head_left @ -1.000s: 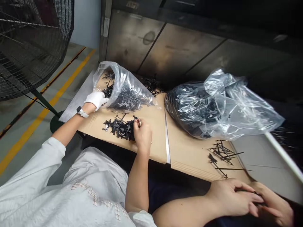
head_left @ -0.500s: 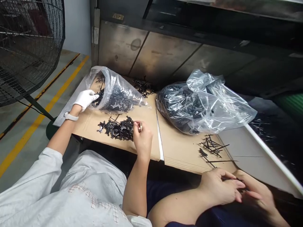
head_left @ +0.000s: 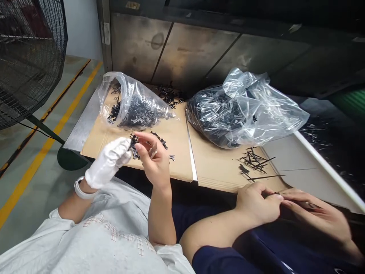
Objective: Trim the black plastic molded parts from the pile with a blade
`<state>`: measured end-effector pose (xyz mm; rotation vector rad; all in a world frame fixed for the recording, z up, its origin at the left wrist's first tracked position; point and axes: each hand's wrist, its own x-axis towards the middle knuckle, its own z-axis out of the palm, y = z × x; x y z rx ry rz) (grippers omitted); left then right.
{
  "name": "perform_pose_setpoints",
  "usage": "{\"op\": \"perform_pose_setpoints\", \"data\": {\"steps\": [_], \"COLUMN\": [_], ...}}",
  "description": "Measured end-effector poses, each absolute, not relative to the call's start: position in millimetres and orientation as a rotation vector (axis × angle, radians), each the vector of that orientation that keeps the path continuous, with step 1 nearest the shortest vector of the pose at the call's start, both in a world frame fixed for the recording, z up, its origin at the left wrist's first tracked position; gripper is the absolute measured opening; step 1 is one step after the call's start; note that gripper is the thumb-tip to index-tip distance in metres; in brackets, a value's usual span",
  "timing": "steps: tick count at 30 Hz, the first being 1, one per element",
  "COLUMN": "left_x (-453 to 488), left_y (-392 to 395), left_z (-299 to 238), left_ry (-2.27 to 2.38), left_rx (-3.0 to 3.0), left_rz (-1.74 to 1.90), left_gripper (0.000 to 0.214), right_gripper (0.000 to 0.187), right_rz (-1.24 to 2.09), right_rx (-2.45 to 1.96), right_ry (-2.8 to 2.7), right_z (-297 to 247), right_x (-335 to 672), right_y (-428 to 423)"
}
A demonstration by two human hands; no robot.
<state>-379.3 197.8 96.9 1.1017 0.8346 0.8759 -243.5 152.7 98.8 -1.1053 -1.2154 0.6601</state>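
Observation:
My left hand [head_left: 111, 161], in a white glove, pinches a small black plastic part [head_left: 133, 140] between thumb and fingers. From the other side, the thumb and index finger of my right hand [head_left: 156, 160], bare with a ring, close on the same part. Both hands are over a pile of black plastic parts [head_left: 159, 140] on the cardboard, largely hidden by my fingers. Behind them lies a clear plastic bag [head_left: 142, 108] on its side, its mouth facing left, with many black parts inside.
A fuller clear bag of black parts [head_left: 216, 118] stands to the right. Thin black sticks [head_left: 253, 160] lie in front of it. A co-worker's hands [head_left: 259, 203] hold something small and dark at the lower right. A large fan [head_left: 28, 57] stands at the left.
My left hand has come from the bag's mouth, down and right, to meet my right hand. It now holds a black part. My right hand has shifted left and up slightly.

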Motion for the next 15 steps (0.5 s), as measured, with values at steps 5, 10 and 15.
{"op": "perform_pose_setpoints", "data": {"steps": [5,10,15], "left_x": [-376,-364,-360], "left_y": [182,180,178], "left_z": [107,107,99], "left_ry": [0.729,0.828,0.877], "left_rx": [1.008,1.162,1.355], "left_rz": [0.821,1.042,1.141], "left_gripper": [0.051,0.055,0.047], "right_gripper": [0.027,0.02,0.026], "right_rz": [0.585,0.448,0.505], "right_rx": [-1.06,-1.082,-1.183], "right_ry": [-1.236,-1.058,-1.064], "right_z": [100,98,92], "right_x": [-241,-258,-270], "right_y": [144,135,125]}}
